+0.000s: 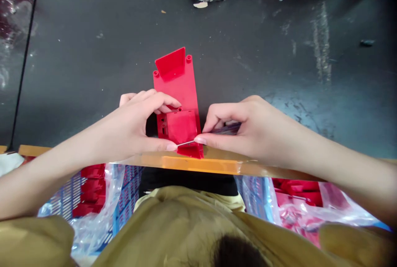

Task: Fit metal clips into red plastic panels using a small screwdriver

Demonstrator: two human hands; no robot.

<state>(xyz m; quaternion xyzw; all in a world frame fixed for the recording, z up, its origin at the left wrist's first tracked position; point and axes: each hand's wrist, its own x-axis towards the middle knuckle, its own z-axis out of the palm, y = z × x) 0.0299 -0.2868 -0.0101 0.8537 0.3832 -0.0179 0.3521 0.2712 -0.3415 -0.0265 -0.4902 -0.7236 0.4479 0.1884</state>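
My left hand [133,128] with fingers curled around the red plastic part [177,89], the part sitting right at the orange table edge [198,164], my right hand [248,130] with fingers pinching a small screwdriver [214,133], its thin tip just by my left thumb [171,147], lots of room to move on the dark table top [263,51] past the part

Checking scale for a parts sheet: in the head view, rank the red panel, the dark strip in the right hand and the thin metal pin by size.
1. Red panel, clearly largest.
2. Dark strip and metal pin: unsure, because the right hand hides part of the strip.
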